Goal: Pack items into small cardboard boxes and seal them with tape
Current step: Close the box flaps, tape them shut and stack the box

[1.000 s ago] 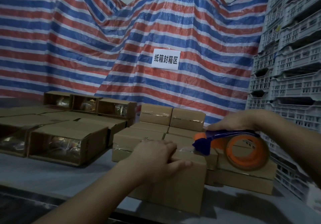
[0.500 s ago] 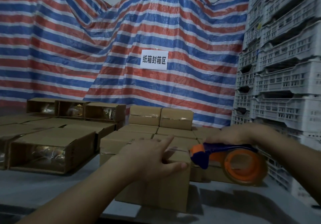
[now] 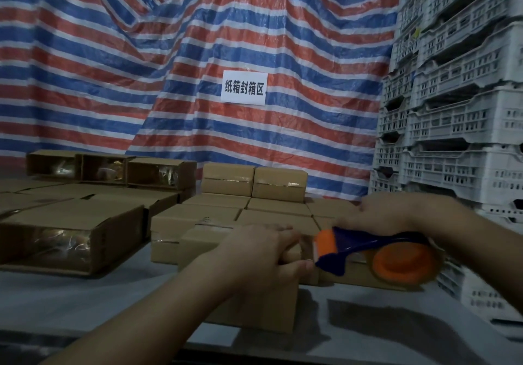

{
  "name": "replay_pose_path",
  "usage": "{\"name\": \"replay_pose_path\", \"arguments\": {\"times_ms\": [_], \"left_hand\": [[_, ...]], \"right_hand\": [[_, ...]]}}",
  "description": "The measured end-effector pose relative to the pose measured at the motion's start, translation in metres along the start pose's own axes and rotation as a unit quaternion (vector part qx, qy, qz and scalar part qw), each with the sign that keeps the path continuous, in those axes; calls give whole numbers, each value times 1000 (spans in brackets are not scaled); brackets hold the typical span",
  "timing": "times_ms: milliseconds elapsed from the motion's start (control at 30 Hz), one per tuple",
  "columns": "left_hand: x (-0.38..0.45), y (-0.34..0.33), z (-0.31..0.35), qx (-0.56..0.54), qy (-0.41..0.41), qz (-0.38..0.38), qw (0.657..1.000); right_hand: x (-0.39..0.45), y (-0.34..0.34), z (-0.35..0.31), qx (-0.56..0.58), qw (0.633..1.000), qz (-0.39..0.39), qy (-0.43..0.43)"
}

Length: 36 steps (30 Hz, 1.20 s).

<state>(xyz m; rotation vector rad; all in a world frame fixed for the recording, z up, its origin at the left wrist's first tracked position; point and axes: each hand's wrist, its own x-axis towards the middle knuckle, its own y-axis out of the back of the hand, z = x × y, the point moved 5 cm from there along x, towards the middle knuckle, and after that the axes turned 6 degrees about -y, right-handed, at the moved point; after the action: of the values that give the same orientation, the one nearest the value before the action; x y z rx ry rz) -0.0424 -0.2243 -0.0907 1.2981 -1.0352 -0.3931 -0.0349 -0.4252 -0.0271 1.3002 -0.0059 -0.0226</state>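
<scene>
Sealed boxes [image 3: 278, 184] are stacked behind, open boxes [image 3: 70, 237] remain unsealed, while one box [image 3: 254, 305] is gripped by the left hand [image 3: 263, 254] and a tape dispenser [image 3: 376, 257] is clasped in the right hand [image 3: 379, 214].

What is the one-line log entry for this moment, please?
left hand grips small box | right hand holds tape dispenser at box's right top edge | sealing
</scene>
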Motion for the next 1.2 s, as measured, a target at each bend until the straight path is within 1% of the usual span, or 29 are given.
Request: {"name": "replay_pose_path", "arguments": {"times_ms": [33, 100, 133, 167, 233, 300, 333, 433, 600, 733, 800, 833, 867, 900, 933, 967, 1000, 1033, 1067, 1100, 1133, 1200], "left_hand": [[0, 0, -1, -4, 1, 2, 1000], [-2, -2, -4, -7, 4, 0, 1000], [-3, -2, -5, -5, 5, 0, 1000], [-4, -3, -6, -3, 5, 1, 1000], [-4, -3, -5, 3, 1, 0, 1000], [-3, -3, -4, -2, 0, -4, 1000], [-2, -2, -3, -4, -1, -7, 1000], [-1, -1, -2, -5, -2, -12, 1000], [-2, 1, 3, 3, -9, -20, 1000], [0, 3, 6, 7, -1, -36, 999], [0, 4, 6, 6, -2, -36, 999], [-1, 5, 6, 2, -2, -34, 999], [-2, 5, 5, -8, 2, -32, 999], [-3, 4, 3, -28, 10, -32, 999], [-4, 4, 2, -50, 18, -31, 998], [-5, 4, 0, -70, 26, -32, 997], [-6, 4, -2, -86, 31, -35, 995], [-6, 3, -4, -102, 36, -40, 993], [-6, 3, -6, -120, 40, -44, 991], [-6, 3, -9, -137, 43, -47, 989], [-5, 3, -11, -148, 41, -50, 987], [-4, 2, -16, -159, 36, -57, 985]], "right_hand": [[0, 2, -13, -90, 996, 28, -1], [0, -1, -30, -228, 970, 78, -33], [-1, -6, -34, -277, 956, 91, -45], [-2, -14, -32, -274, 954, 107, -51], [-10, -27, -22, -210, 964, 154, -58], [-19, -40, -11, -199, 951, 224, -72], [-23, -49, -4, -184, 946, 250, -94], [-35, -84, 9, -109, 935, 306, -144], [-40, -128, 17, -17, 935, 309, -174], [-43, -126, 18, 5, 934, 301, -193], [-48, -107, 11, 2, 926, 329, -186], [-50, -96, 6, 32, 916, 366, -162], [-52, -85, -1, 86, 904, 401, -124], [-52, -76, -10, 169, 889, 419, -74], [-51, -69, -20, 276, 872, 403, -29], [-47, -65, -34, 389, 855, 344, -6], [-42, -64, -52, 493, 833, 251, 1], [-38, -66, -73, 569, 806, 164, 4], [-33, -69, -92, 612, 783, 110, 0], [-31, -73, -108, 631, 771, 81, -7], [-30, -76, -121, 641, 764, 73, -12], [-33, -78, -136, 659, 746, 90, -7]]}}
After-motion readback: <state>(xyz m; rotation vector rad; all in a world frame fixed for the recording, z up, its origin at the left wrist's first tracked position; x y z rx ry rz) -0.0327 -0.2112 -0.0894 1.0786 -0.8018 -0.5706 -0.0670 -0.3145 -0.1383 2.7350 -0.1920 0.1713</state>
